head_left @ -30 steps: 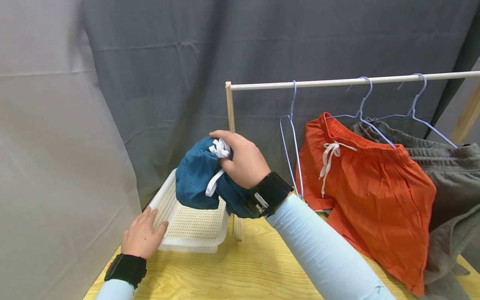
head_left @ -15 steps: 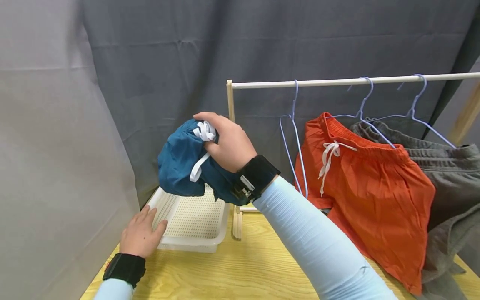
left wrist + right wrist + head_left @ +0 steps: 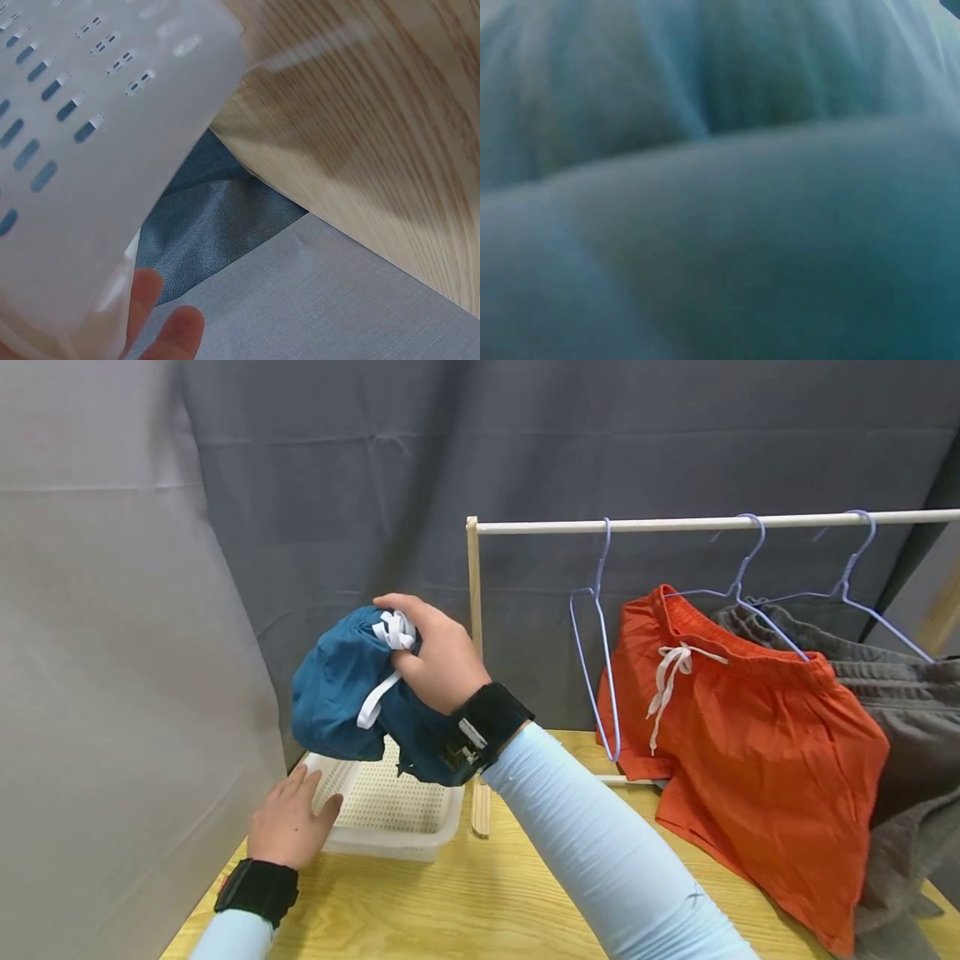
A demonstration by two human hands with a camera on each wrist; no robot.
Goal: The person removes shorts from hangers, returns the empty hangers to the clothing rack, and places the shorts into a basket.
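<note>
Bunched blue shorts [image 3: 337, 693] with a white drawstring hang from my right hand [image 3: 438, 660], which grips them near the tied waist. They are held up over a white perforated plastic basket [image 3: 382, 843], hiding its back part. My left hand [image 3: 288, 827] holds the basket's left rim, thumb on the inner side. In the left wrist view, two fingertips [image 3: 180, 330] show past the edge of the basket wall [image 3: 82, 225]. Blue cloth [image 3: 742, 247] fills the right wrist view, blurred and close.
Right of the basket stands a clothes rack with a white rail [image 3: 555, 527] and wooden post [image 3: 475, 585]. A bare hanger [image 3: 603, 635], red shorts [image 3: 765, 760] and grey shorts [image 3: 915, 718] hang there. Grey curtains [image 3: 322, 485] close off the back, above the wooden table [image 3: 420, 910].
My right hand has lifted the blue shorts and carried them left, uncovering the lower part of the rack post. My left hand has stayed at the basket's rim.
</note>
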